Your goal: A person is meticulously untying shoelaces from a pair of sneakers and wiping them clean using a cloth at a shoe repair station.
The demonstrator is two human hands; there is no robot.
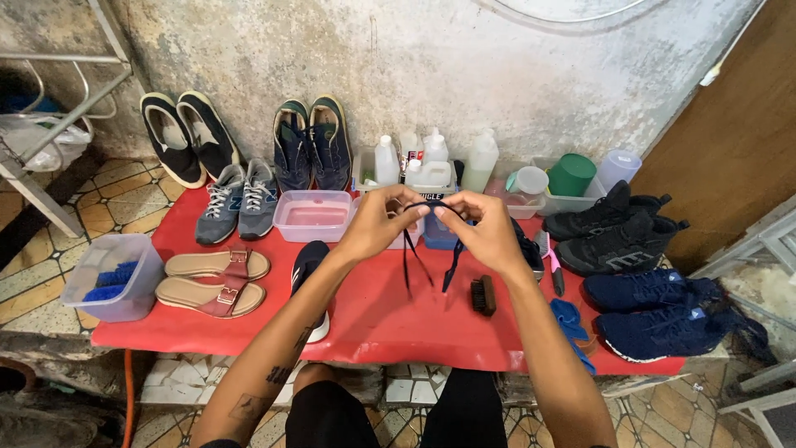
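Both my hands are raised above the red mat (373,319), pinching one dark shoelace (412,264) between them. My left hand (381,222) grips its left part and my right hand (483,228) its right part. The lace spans between the fingertips, and two loose ends hang down toward the mat. Below my left forearm lies a black sneaker with a white sole (308,267), partly hidden. A small dark brush (483,295) rests on the mat under my right wrist.
On the mat: tan sandals (215,282), grey sneakers (239,202), a pink-water tub (313,216), plastic bottles (431,162), black sneakers (618,232), navy knit shoes (663,315). Dark shoes (313,143) lean on the wall. A clear tub with blue brushes (112,278) sits at the left.
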